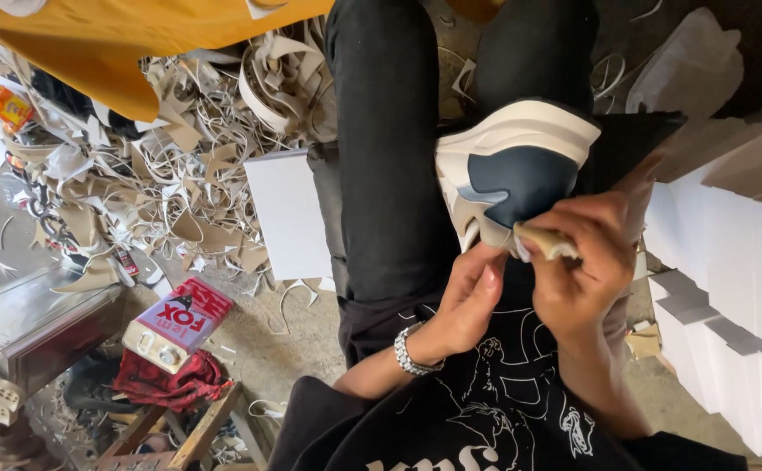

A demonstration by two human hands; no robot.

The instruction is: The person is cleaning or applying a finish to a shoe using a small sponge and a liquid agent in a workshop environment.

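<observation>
**Shoe upper, worked by hand on the lap**

Right hand (586,262): grip clenched on a tan pad (545,242), pressed to the shoe (512,170). Left hand (466,301): fingertips steadying the shoe's lower edge. Shoe rests on the knee. Scrap strips (189,166) and white boxes (730,253) flank.

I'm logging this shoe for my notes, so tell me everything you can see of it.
The shoe is an unfinished sneaker: cream panels, a dark navy toe patch, a thick off-white sole. It lies on the person's lap against black trousers, toe pointing toward the hands. The left hand steadies its front edge; the right hand presses a small tan piece against it.
</observation>
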